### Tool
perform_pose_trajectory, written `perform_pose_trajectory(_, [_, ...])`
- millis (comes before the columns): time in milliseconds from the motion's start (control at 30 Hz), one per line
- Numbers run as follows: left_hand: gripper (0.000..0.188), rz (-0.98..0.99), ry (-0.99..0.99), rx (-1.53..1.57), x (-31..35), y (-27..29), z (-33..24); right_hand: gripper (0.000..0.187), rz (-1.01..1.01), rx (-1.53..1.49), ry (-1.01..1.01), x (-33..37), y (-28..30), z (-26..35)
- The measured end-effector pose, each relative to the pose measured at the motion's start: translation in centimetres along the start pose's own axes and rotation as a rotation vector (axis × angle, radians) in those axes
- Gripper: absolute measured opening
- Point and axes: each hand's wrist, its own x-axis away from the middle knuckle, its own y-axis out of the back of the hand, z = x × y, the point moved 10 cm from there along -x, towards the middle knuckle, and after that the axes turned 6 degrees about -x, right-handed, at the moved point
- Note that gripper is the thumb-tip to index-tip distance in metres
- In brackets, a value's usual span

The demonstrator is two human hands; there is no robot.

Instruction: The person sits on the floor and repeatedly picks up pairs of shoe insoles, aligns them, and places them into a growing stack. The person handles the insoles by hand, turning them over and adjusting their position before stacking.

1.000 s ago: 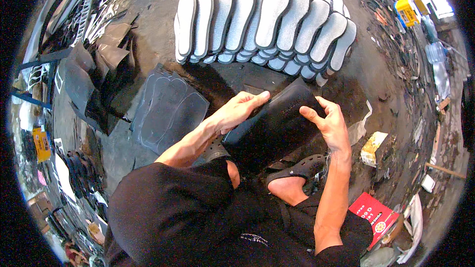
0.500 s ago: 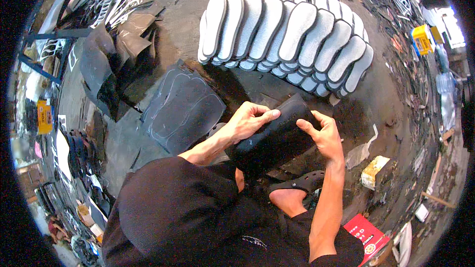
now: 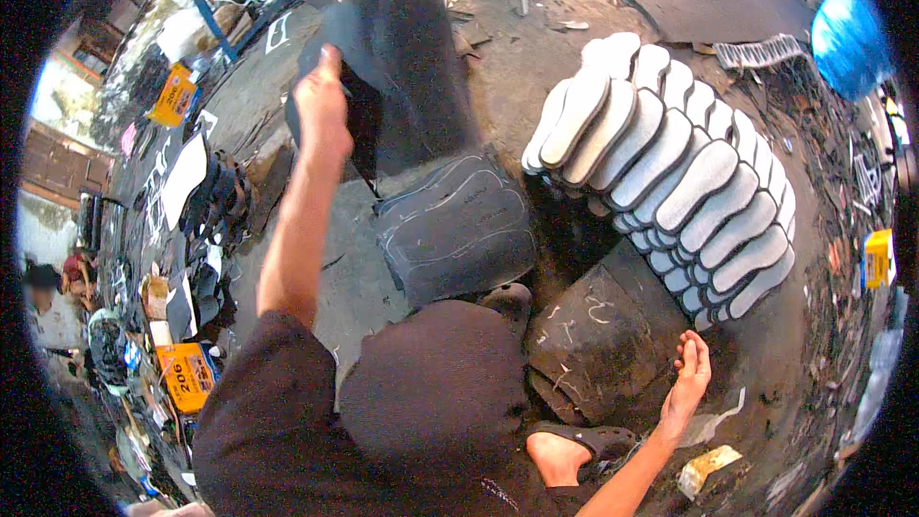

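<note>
Left hand (image 3: 323,107) grasps the black sheet (image 3: 416,81) by its left side, long axis near-to-far; right hand (image 3: 687,381), well apart, is empty.

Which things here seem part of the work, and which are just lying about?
Probably part of the work: black sheet at the left hand; dark sheet with pale outlines; stacked sole-shaped pieces near the right hand.

Seemingly just lying about: yellow-orange box at lower left; crumpled yellowish scrap.

The short sleeves (image 3: 278,393) and clogs (image 3: 609,439) are dark.
</note>
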Motion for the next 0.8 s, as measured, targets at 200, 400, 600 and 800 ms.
perform_pose_trajectory(200, [0.045,-0.541,-0.331,-0.896,-24.1,20.2,0.1,0.029,0.199,-0.148,-0.022,0.8,-6.7,-0.5])
perform_pose_trajectory(400, [0.021,0.158,-0.827,-0.587,3.1,1.5,7.1,0.028,0.099,-0.012,-0.01,0.4,-2.5,0.3])
perform_pose_trajectory(600, [0.073,0.539,-0.715,-0.978,16.9,-0.5,17.6,0.03,0.131,-0.014,-0.032,0.7,-3.9,0.2])
perform_pose_trajectory(800, [0.051,0.659,-0.689,-1.112,15.2,-2.2,15.2,0.03,0.231,0.015,0.001,1.5,-8.5,-0.3])
